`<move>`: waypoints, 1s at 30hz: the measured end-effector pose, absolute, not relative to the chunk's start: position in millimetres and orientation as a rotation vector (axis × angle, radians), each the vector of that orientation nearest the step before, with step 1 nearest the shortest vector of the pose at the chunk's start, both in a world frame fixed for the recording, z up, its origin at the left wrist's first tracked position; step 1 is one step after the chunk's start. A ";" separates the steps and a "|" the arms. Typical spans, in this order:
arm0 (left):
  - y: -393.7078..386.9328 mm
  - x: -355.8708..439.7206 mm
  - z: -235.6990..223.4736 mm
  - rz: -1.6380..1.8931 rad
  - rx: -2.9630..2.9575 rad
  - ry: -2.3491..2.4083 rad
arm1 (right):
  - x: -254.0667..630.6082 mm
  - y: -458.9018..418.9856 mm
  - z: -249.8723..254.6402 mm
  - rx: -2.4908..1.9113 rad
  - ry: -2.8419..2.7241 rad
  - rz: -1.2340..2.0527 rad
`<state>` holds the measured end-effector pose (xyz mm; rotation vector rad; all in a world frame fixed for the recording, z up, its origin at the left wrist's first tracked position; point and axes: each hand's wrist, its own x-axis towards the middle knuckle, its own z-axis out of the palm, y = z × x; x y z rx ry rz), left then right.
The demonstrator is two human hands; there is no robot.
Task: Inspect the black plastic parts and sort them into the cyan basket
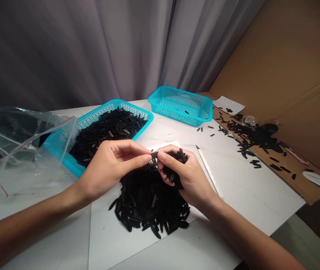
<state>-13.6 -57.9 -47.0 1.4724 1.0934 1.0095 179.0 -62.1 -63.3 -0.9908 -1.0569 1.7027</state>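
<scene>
Above a pile of small, long black clip-like pieces, my two hands meet at one such piece. My left hand pinches its left end between thumb and forefinger. The thumb and fingers of my right hand close on its other end. More black pieces are bunched in my right palm, some sticking out past the fingers. The pile lies on a white sheet on the table. Some pieces show a pale slotted strip; their exact kind is not clear.
A blue basket heaped with black pieces stands behind my left hand, beside a clear plastic bag. Another blue basket is at the back. A pencil lies right. Black pieces are scattered along the cardboard.
</scene>
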 end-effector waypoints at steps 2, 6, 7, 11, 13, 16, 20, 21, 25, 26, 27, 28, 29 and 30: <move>-57.3 -15.1 -48.2 0.973 1.390 1.062 | 178.7 -61.8 -63.5 -0.969 -0.984 1.740; -58.2 -14.6 -49.6 0.943 1.290 1.059 | 179.6 -59.8 -65.9 -0.881 -0.861 1.877; -58.3 -14.0 -49.7 0.938 1.268 1.062 | 179.8 -59.2 -66.8 -0.853 -0.831 1.923; -57.3 -12.7 -50.1 0.934 1.199 1.031 | 179.9 -57.0 -69.2 -0.749 -0.679 2.099; -56.4 -13.2 -50.6 0.942 1.197 1.008 | 179.6 -56.4 -69.7 -0.704 -0.613 2.162; -56.4 -13.6 -51.6 0.940 1.205 0.986 | 179.4 -56.0 -70.0 -0.660 -0.571 2.211; -59.0 -11.5 -51.5 0.933 1.199 0.977 | 179.9 -55.9 -71.0 -0.650 -0.584 2.224; -59.2 -11.5 -50.5 0.931 1.209 0.983 | 180.0 -55.9 -71.3 -0.652 -0.597 2.221; -50.9 -23.0 -40.9 0.964 1.459 1.106 | 180.2 -54.9 -72.2 -0.696 -0.642 2.177; -46.2 -29.3 -37.9 1.013 1.586 1.184 | 180.1 -54.5 -72.3 -0.711 -0.645 2.163; -40.9 -36.3 -35.0 1.072 1.723 1.297 | 180.1 -54.2 -72.4 -0.724 -0.646 2.154; -35.6 -43.1 -32.8 1.140 1.854 1.430 | 180.2 -53.9 -72.5 -0.736 -0.644 2.148; -30.7 -49.1 -31.2 1.170 1.974 1.550 | 180.3 -53.8 -72.7 -0.747 -0.642 2.145; -27.0 -53.4 -30.4 1.149 2.093 1.633 | 180.5 -53.7 -72.9 -0.760 -0.639 2.145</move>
